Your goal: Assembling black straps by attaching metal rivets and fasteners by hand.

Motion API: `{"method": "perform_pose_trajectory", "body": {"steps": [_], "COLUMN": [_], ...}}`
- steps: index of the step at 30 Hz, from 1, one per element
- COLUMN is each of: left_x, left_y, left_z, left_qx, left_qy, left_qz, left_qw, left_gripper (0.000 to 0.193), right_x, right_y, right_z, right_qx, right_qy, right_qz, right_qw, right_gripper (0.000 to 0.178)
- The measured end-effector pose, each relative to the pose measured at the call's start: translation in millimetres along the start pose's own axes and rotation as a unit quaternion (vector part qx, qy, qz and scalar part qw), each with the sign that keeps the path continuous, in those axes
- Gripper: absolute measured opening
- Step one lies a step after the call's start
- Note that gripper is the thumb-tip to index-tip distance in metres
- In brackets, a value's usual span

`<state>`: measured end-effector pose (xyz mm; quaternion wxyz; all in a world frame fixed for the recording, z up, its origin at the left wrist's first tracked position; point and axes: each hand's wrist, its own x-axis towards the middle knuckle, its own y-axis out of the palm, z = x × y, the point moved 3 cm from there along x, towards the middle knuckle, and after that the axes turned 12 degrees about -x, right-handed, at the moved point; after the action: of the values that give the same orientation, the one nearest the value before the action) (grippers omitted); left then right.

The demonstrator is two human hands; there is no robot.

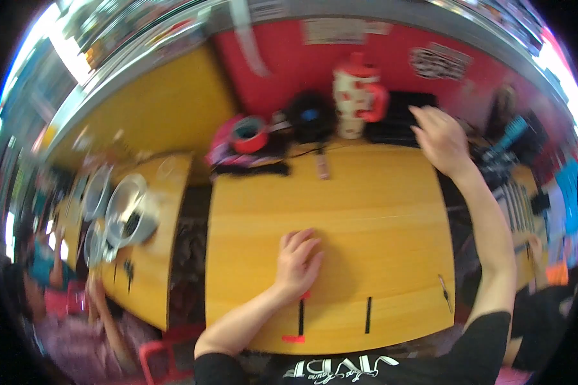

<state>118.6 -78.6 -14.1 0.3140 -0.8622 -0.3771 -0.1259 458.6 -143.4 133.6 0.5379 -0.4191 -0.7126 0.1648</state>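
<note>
My left hand [298,263] is low over the middle of the wooden table [379,212], fingers loosely bent and apart, nothing visible in them. Just nearer than it, a black strip [302,317] with red pieces at its ends lies on the tabletop, and a second black strip [368,314] is to its right. Stretched toward the back right corner, my right hand [443,141] has its thumb and fingers apart. It is beside a dark, flat-looking black object [398,119] at the wall; whether it touches that is unclear. No held item shows there.
Along the back stand a white tumbler with red lid and handle [350,106], a round black device [310,119] and a red ring-shaped roll [250,136]. A thin pen-like tool [444,293] lies at the right edge. Clear bowls [125,205] and a seated person [83,333] are at left.
</note>
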Motion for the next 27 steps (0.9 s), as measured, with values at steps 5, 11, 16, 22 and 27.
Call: {"method": "perform_pose_trajectory", "body": {"steps": [5, 11, 16, 22, 27], "left_x": [1, -15, -60, -267, -495], "left_y": [13, -3, -156, -280, -196], "left_z": [0, 9, -87, -65, 113], "left_qx": [-0.042, -0.094, -0.144, -0.116, -0.258], "left_qy": [0.042, 0.078, 0.062, -0.143, -0.523], "left_qz": [-0.022, -0.129, -0.07, -0.264, -0.484], "left_qw": [0.998, 0.984, 0.985, 0.947, 0.652], "left_gripper": [0.026, 0.016, 0.006, 0.01, 0.015], "right_x": [-69, -114, -120, -154, -172], "right_y": [-105, -172, -189, -151, -137], "right_z": [121, 279, 309, 314, 329], "right_qx": [0.205, 0.282, 0.332, 0.367, 0.335], "right_qy": [-0.155, -0.237, -0.127, 0.173, 0.246], "right_qz": [0.045, 0.039, 0.024, -0.008, -0.022], "right_qw": [0.965, 0.929, 0.934, 0.914, 0.909], "right_gripper": [0.025, 0.031, 0.03, 0.017, 0.013]}}
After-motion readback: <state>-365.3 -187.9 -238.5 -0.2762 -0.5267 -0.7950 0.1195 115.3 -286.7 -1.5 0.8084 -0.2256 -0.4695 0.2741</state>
